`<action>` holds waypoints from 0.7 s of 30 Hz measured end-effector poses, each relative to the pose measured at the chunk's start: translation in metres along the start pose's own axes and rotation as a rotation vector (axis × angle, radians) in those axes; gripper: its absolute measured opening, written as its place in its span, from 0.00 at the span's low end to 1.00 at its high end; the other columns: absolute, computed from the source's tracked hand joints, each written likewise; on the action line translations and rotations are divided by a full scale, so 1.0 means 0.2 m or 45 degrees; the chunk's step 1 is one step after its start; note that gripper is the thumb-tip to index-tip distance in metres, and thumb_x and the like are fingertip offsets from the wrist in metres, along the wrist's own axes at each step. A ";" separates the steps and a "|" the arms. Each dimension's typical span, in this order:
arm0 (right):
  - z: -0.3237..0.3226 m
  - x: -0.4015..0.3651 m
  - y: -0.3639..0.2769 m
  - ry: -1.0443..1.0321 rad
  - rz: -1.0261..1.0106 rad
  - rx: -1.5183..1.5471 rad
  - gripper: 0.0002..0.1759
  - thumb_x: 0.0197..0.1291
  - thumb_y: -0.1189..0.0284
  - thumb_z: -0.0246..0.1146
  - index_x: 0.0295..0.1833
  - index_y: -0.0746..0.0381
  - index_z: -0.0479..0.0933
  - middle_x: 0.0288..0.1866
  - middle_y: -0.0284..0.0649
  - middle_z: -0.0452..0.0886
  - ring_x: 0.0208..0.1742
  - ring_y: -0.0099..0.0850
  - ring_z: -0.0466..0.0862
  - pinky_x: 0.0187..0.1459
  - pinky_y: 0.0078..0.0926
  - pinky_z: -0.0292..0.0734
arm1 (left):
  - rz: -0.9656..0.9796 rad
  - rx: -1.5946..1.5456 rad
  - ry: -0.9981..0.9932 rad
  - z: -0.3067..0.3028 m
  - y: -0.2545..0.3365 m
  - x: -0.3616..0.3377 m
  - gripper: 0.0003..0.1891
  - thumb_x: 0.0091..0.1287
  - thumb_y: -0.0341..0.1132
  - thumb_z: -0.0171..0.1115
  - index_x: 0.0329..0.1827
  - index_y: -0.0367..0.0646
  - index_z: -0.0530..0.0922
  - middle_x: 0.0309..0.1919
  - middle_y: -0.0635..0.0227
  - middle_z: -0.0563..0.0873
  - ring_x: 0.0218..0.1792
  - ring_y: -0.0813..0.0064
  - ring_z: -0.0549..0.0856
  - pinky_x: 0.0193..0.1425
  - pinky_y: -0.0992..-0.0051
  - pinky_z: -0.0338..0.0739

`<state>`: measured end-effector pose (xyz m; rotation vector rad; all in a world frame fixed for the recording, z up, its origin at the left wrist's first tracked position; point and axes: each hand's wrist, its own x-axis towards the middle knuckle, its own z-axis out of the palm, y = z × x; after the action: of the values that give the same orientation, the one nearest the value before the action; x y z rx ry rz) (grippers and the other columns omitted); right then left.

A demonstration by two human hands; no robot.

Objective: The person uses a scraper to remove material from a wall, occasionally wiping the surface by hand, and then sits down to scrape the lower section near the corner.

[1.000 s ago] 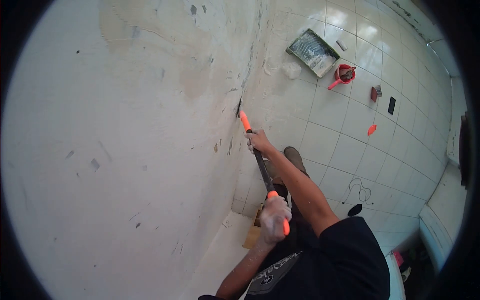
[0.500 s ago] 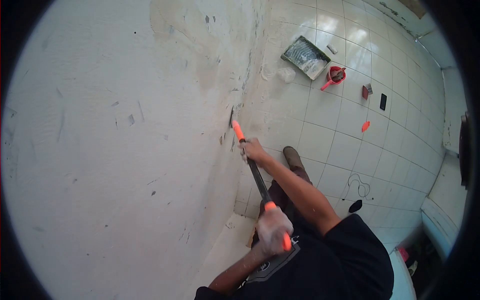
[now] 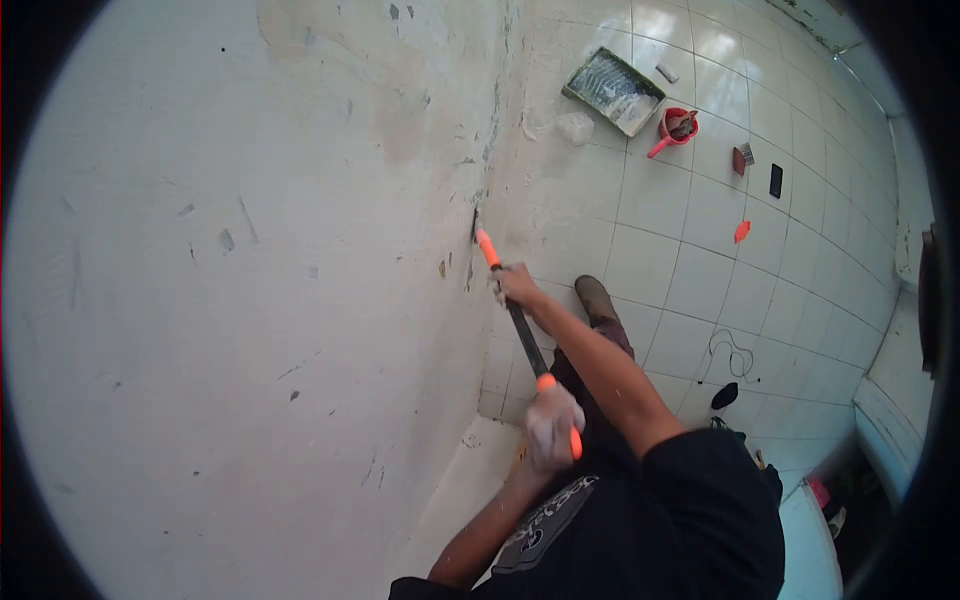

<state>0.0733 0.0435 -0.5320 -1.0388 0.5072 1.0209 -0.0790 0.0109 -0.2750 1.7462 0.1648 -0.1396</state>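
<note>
A long-handled scraper [image 3: 528, 338] has a black shaft and orange ends. My right hand [image 3: 515, 286] is closed round the shaft near its head. Farther down, my left hand [image 3: 553, 425], coated in whitish dust, wraps round the orange grip at the rear end. The thin dark blade touches or nearly touches the pale wall [image 3: 250, 330], close to the corner where wall and floor meet. Chipped and stained patches mark the wall around the blade.
On the tiled floor [image 3: 650, 250] lie a green-edged paint tray [image 3: 613, 92], a red dipper [image 3: 678, 126], a brush [image 3: 741, 159], a black phone [image 3: 776, 180], an orange piece [image 3: 742, 232] and a looped cable [image 3: 735, 352]. My booted foot [image 3: 595, 298] is beside the wall.
The scraper's blade and both hands have shifted slightly up and right in the view, my left hand the most. The camera view has also moved a little. Both hands keep their hold.
</note>
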 end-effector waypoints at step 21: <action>-0.08 0.18 0.08 0.012 0.109 0.009 0.08 0.68 0.73 0.62 0.47 0.66 0.73 0.22 0.35 0.75 0.16 0.25 0.75 0.17 0.28 0.73 | -0.137 -0.141 0.086 0.01 -0.14 0.07 0.20 0.78 0.34 0.47 0.23 0.41 0.73 0.22 0.62 0.76 0.30 0.57 0.79 0.43 0.60 0.75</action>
<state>0.0782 0.0485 -0.5741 -1.0234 0.5660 1.0894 -0.0711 0.0148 -0.3043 1.6331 0.3105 -0.1476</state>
